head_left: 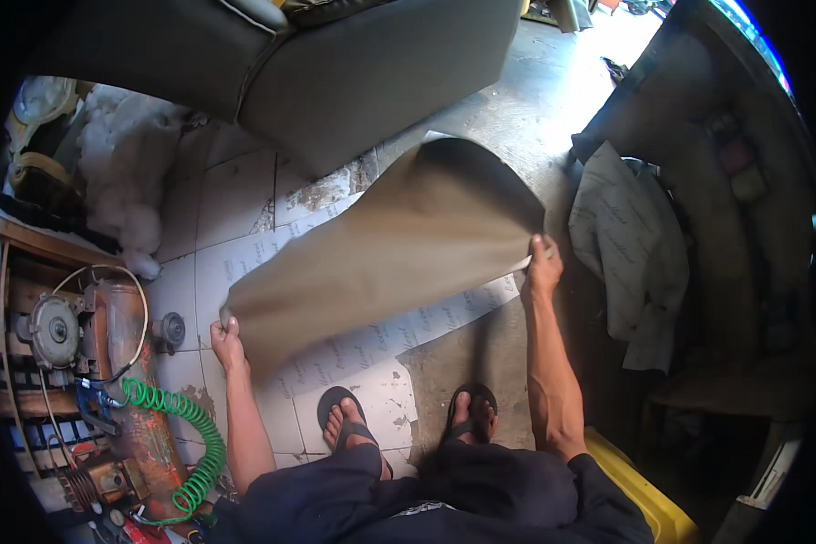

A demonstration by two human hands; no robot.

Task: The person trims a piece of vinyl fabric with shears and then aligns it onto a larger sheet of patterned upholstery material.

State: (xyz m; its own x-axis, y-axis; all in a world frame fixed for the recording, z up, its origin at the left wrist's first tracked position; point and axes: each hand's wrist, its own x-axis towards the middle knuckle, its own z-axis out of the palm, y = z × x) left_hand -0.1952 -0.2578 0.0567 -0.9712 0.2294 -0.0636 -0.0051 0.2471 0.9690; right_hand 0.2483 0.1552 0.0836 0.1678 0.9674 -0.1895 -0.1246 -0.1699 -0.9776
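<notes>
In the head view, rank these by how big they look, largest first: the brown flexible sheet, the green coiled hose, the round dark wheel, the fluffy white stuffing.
1. Brown flexible sheet
2. Fluffy white stuffing
3. Green coiled hose
4. Round dark wheel
Apparent sizes only.
</notes>
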